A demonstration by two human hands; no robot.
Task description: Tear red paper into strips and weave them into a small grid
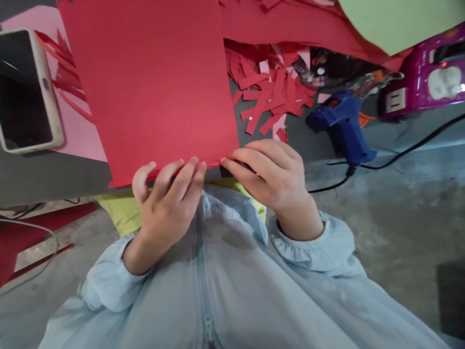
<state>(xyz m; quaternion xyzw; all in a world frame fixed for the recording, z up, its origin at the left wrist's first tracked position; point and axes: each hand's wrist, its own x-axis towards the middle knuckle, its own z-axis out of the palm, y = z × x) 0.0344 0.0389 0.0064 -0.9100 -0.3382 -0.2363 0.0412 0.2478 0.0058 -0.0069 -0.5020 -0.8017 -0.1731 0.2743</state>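
A large red paper sheet [156, 82] lies on the dark table, its near edge hanging over the table's front edge [54, 179]. My left hand [165, 198] curls its fingers over that near edge, pinching the paper. My right hand [271, 172] pinches the same edge at the sheet's near right corner, fingertips pressed together. Both hands sit close together just above my light blue jacket [225, 281].
A phone [25, 92] rests on pink paper [82, 133] at the left. Several cut red paper strips [272, 92] lie behind my right hand. A blue glue gun [343, 126] with a black cord, a purple box [428, 77] and a green sheet [395, 19] are at the right.
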